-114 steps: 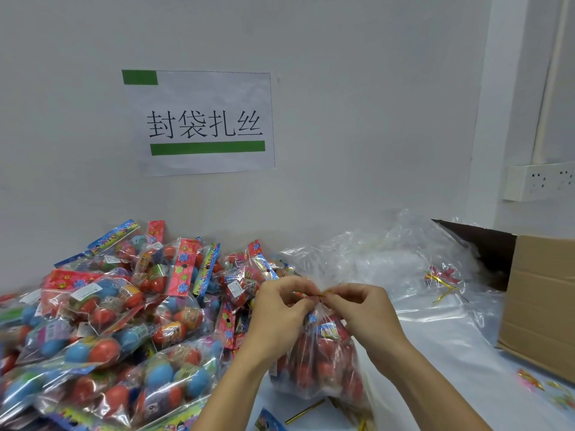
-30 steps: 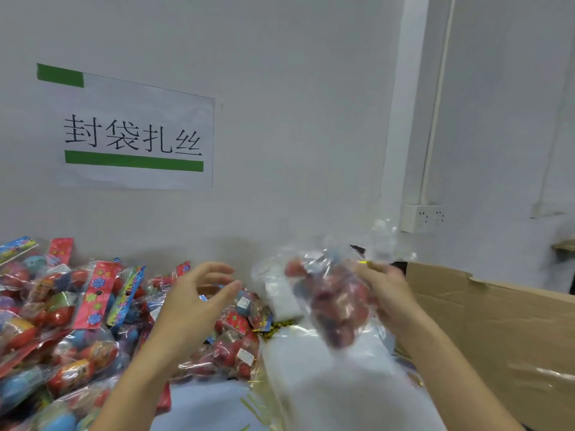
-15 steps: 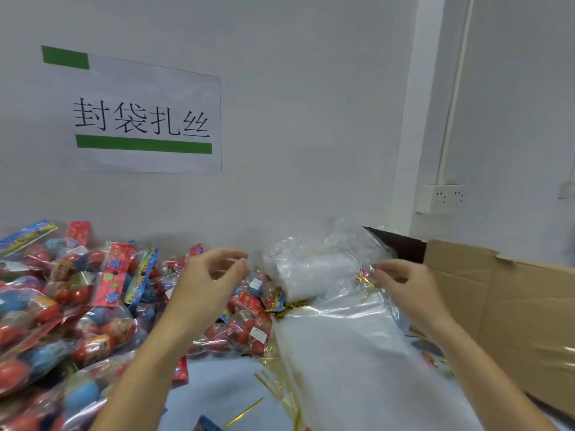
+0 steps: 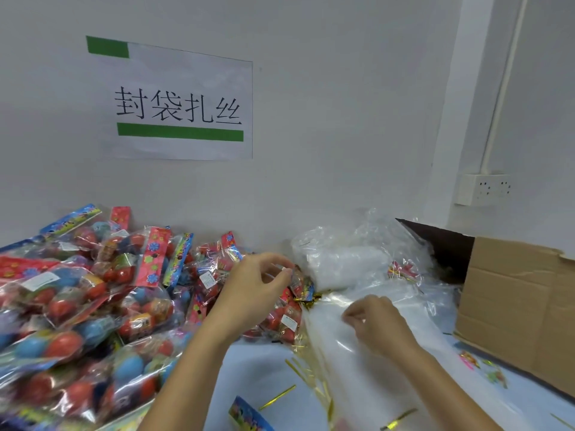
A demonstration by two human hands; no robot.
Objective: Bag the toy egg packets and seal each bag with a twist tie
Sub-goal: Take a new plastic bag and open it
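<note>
— Hands first: what were they doing at that moment?

— My right hand (image 4: 375,321) lay on the stack of clear bags (image 4: 367,368), fingers curled, pinching at the top sheet of plastic. My left hand (image 4: 253,290) hung above the near edge of the packet pile, fingers loosely bent with the thumb close to the fingertips. Something small and pale showed at those fingertips, but I could not tell whether I held it.

— And the toy egg packets?

— Heaped to the left of the bag stack, a big pile of toy egg packets (image 4: 77,300) with red and blue eggs under bright header cards, running back to the wall (image 4: 326,104). A few packets touched the stack's left edge.

— Twist ties?

— Gold twist ties (image 4: 277,398) were scattered on the table (image 4: 258,362) just in front of the stack and along its left side.

— Anything else near the stack?

— A crumpled mass of clear plastic (image 4: 348,259) sat behind it. A cardboard box (image 4: 513,306) stood to its right. On the wall above the pile hung a paper sign (image 4: 180,104) with green bars, and a white power socket (image 4: 483,188) was mounted above the box.
</note>
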